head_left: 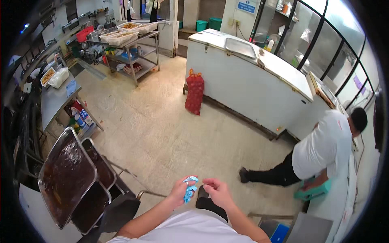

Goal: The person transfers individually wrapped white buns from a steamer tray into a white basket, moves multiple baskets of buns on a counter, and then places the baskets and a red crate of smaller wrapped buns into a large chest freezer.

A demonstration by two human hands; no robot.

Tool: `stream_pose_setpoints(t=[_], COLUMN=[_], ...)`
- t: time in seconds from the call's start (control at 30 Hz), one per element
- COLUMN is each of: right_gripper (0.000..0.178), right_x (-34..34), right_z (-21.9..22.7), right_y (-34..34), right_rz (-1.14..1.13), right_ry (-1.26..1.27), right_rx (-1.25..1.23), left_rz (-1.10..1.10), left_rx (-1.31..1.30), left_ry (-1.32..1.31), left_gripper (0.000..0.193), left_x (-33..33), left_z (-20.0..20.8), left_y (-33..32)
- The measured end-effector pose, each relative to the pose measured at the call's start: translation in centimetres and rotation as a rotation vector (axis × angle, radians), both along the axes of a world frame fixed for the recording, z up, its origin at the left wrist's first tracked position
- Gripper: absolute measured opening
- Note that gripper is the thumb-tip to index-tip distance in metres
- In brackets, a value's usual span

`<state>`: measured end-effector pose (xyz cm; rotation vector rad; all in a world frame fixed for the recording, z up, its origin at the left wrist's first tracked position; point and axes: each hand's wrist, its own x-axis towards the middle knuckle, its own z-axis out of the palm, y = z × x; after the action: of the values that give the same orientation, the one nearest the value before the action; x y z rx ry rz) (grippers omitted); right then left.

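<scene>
A crumpled light-blue bundle [189,190], thin like disposable gloves or a wipe, is gripped in my left hand [177,192] in front of my body. My right hand [219,193] is close beside it on the right, a small gap apart. Its fingers are bent in toward the thumb; whatever they may pinch is too small to make out. Below the hands, one dark shoe [202,192] of mine shows on the floor.
Large trays of dark liquid [67,174] stand at my left by a black chair [117,214]. A co-worker [318,146] bends over a green stool [314,190] at right. Chest freezers [243,85] and a red net sack [195,93] stand ahead; a steel table [60,99] is left.
</scene>
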<state>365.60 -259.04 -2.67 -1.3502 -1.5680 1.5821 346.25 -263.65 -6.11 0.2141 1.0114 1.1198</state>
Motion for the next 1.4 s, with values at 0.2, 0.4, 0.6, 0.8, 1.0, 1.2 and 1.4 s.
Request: stream_pose_setpoints(t=[0.2,0.4,0.6,0.8,1.0,1.2,1.4], right_gripper=[0.028,0.031,0.032,0.026,0.038,0.085,0.042], right_x=[3.6,2.8,1.8,3.4,4.2,4.1,1.6], right_z=[3.3,6.1,4.0,7.5,3.1,-2.4,-5.6], right_y=[20.5,38.9,55.3,74.2,99.0,121.5,127.9], right_rz=[0.053,0.058,-0.043,-0.154,-0.217,-0.400,-0.437], right_ry=[0.084,0.242,0.297,0.449,0.792,1.012,1.008], right_rx=[0.057,0.031,-0.080,-0.035,-0.161,-0.447,-0.399], left_rz=[0.038,0.302,0.349,0.389,0.461,0.869,1.115], left_rx=[0.111,0.072,0.028,0.113,0.244,-0.065,-0.240], left_ry=[0.032,-0.001,0.017,0.085,0.403,0.343,0.151], left_gripper=[0.028,0.022,0.026,0.027,0.022,0.021,0.015], left_x=[3.8,1.2,-0.4,-0.8,-1.9,3.0,12.1], left_z=[3.9,3.0,-0.1,3.6,3.7,0.6,-1.1], left_y=[17.5,29.8,45.5,62.4,71.4,73.0,73.1])
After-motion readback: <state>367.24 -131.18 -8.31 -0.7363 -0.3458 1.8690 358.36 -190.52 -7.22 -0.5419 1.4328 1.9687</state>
